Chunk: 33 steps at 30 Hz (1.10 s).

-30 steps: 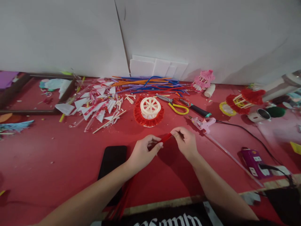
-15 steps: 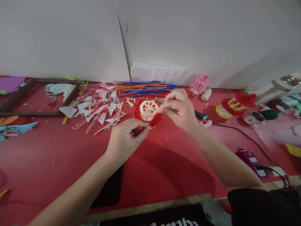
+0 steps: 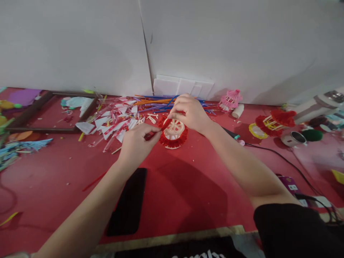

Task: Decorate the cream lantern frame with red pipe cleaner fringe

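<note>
A small round frame of pale sticks point(image 3: 176, 128), its top like a spoked wheel, stands on the red table with a red frilled trim point(image 3: 174, 142) around it. My left hand point(image 3: 139, 143) is closed at its left side, thumb and finger pinching a narrow red strip point(image 3: 166, 124). Just above the frame, my right hand point(image 3: 189, 113) is closed on the strip's other part and covers some of the trim. The strip stretches between both hands. A thin red length point(image 3: 94, 181) lies beyond my left wrist; whether it belongs to the same strip is unclear.
A black phone point(image 3: 129, 200) lies beneath my left forearm. Plastic and paper scraps point(image 3: 113, 125) spread at left, coloured sticks point(image 3: 153, 101) behind. At right are a pink frilled piece point(image 3: 231, 99), a red frilled piece point(image 3: 275, 122), a metal cup point(image 3: 293, 138) and a black cable point(image 3: 276, 150).
My right hand has moved left over the frame, and my left hand has risen slightly. A red strip now shows between them. The view has shifted a little.
</note>
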Each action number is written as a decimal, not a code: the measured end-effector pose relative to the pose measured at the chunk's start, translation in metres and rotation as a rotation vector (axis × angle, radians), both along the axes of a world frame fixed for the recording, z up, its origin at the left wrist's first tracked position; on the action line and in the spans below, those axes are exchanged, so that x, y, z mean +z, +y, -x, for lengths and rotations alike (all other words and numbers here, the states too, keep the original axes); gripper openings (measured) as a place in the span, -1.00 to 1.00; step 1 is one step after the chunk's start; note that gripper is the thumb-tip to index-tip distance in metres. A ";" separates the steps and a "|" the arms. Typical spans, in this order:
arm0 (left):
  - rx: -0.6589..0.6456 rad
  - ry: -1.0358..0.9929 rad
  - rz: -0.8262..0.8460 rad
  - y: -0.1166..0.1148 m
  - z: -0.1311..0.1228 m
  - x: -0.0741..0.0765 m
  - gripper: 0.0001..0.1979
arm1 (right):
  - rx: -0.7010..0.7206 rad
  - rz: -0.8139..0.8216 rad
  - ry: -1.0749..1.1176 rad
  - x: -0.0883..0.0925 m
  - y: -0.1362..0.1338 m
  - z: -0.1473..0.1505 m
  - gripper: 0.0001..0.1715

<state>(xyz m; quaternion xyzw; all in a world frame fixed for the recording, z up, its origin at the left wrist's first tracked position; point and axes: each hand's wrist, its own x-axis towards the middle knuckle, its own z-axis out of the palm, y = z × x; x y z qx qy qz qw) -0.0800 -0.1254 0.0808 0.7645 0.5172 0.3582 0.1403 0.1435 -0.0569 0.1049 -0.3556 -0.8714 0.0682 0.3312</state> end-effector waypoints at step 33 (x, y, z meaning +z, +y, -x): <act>0.010 0.013 0.090 0.003 0.007 0.002 -0.78 | -0.016 -0.050 -0.042 -0.001 -0.007 0.000 -0.64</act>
